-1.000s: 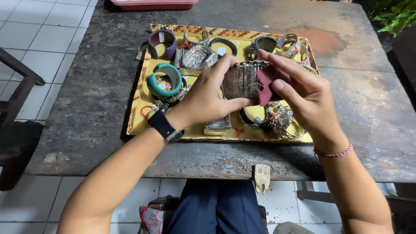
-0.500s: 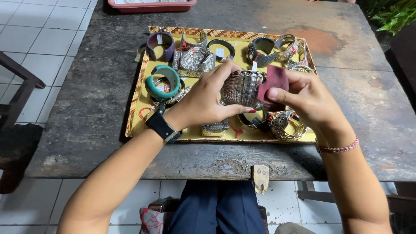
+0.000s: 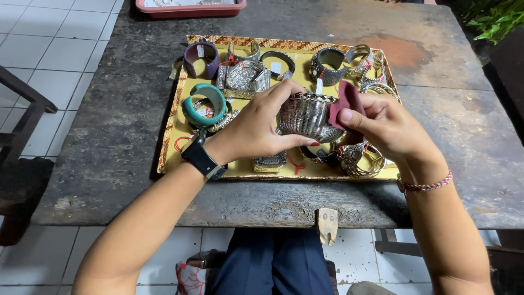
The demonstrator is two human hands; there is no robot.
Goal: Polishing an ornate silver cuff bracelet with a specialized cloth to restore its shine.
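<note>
Your left hand [image 3: 256, 128] cradles a wide silver cuff [image 3: 308, 114], ribbed and woven-looking, thumb under its lower edge, held above the middle of the yellow tray [image 3: 174, 147]. Your right hand [image 3: 385, 128] pinches a small dark-red cloth [image 3: 345, 101] against the cuff's right rim. A glossy teal bangle [image 3: 204, 104] sits near the tray's left edge; a purple band [image 3: 201, 59], possibly fabric-covered, fills the far left corner.
</note>
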